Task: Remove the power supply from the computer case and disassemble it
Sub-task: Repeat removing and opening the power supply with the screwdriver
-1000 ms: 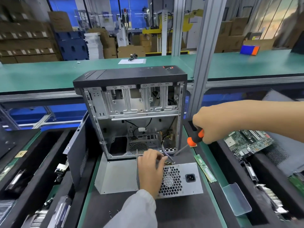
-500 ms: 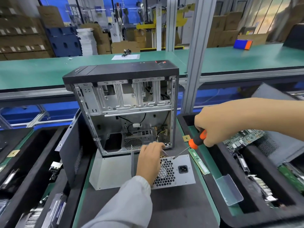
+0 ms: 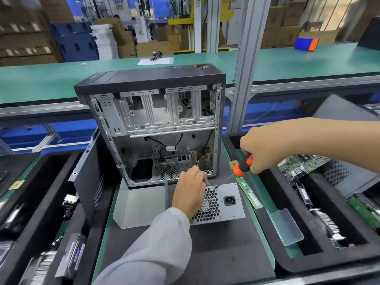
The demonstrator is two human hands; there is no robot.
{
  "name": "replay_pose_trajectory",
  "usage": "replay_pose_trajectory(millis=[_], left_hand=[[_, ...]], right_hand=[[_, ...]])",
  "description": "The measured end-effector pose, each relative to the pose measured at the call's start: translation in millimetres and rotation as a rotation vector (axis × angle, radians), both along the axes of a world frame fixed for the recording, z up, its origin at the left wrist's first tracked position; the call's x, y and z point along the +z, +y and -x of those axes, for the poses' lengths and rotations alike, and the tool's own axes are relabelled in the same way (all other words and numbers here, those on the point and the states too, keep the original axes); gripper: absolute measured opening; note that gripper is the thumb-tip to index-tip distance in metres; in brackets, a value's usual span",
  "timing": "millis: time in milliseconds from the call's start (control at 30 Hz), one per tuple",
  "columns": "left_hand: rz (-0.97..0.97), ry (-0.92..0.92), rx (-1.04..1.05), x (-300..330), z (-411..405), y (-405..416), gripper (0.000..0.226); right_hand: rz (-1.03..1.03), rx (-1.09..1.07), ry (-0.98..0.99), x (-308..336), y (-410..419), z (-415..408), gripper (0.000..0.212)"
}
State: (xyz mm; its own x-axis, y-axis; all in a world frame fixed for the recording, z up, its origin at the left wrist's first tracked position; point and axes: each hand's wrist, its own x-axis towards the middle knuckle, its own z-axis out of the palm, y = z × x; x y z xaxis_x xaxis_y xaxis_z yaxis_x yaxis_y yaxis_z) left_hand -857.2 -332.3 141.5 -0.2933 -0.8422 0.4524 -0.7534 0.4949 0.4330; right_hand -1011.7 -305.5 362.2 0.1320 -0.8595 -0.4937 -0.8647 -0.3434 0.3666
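Gripping one screwdriver (image 3: pixel 242 166), right hand (image 3: pixel 260 152)

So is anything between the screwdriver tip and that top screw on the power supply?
Nothing visible. The screwdriver in the right hand already reaches the power supply; the left hand rests left of the tip.

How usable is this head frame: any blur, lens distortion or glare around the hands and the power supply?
Head view: the power supply, screwdriver and both hands, left hand and right hand, are sharp and evenly lit; the warehouse background is soft; wide-angle distortion bows the green bench and tilts the aluminium post; no strong glare, only a mild sheen on the clear plastic piece.
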Motion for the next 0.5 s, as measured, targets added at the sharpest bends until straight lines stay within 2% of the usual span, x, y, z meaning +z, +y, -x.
replay_pose_trajectory(millis=[167,333,500], left_hand=[[0.008,0.026,-0.005,0,0,-1,0.029],[0.015,-0.023,-0.034,1,0,-6,0.032],[0.043,-0.072,-0.096,1,-4,-7,0.024]], right_hand=[[-0.015,-0.049,-0.071,-4,-5,1,0.017],[-0.147,-0.17,-0.156,2,-16,-7,0.04],[-0.154,-0.104,-0.091,5,-21,-18,0.042]])
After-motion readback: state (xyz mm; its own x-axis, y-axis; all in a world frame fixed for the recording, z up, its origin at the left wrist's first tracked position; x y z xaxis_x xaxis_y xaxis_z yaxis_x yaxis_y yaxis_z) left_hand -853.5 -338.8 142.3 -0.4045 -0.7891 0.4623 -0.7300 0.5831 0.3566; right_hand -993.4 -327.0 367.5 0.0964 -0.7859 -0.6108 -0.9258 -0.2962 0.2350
